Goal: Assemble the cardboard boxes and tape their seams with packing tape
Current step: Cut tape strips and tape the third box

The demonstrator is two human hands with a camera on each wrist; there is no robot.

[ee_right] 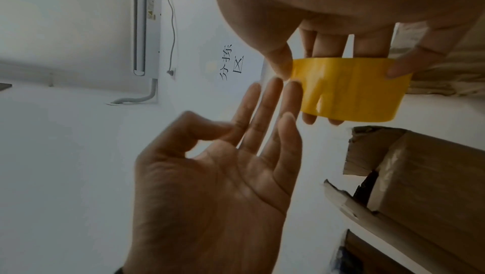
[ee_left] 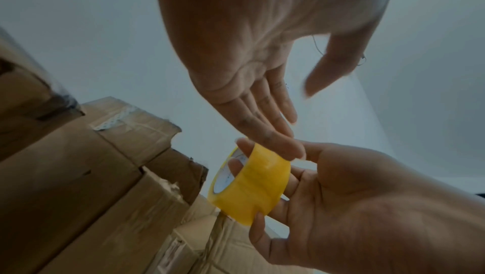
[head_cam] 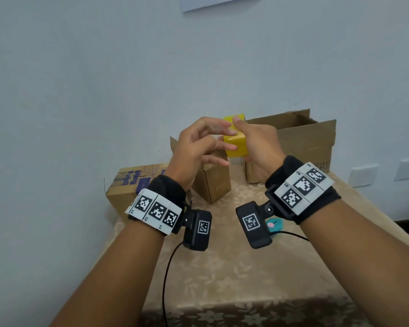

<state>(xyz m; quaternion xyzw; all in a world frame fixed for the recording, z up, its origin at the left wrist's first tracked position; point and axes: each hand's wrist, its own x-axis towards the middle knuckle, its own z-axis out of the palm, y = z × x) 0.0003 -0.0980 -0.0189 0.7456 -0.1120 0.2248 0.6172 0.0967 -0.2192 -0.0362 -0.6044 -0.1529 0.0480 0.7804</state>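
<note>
Head view has the right hand (head_cam: 257,147) gripping the yellow tape roll (head_cam: 235,140) while the loose-fingered left hand (head_cam: 198,147) paws its surface, so taping hasn't started, and the boxes (head_cam: 293,142) behind them look unsealed.

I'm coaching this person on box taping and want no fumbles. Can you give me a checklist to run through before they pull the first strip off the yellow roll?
1. Roll secured: ok. The right hand grips the yellow tape roll, thumb on top, fingers through the core.
2. Free hand ready: ok. The left hand holds nothing; its fingertips touch the roll's outer face.
3. Loose tape end found: cannot tell. No lifted edge shows in any view.
4. Box ready for taping: not ok. The small box and the large box have flaps standing open.
5. Roll clear of the table: ok, held in the air above the boxes.
</note>
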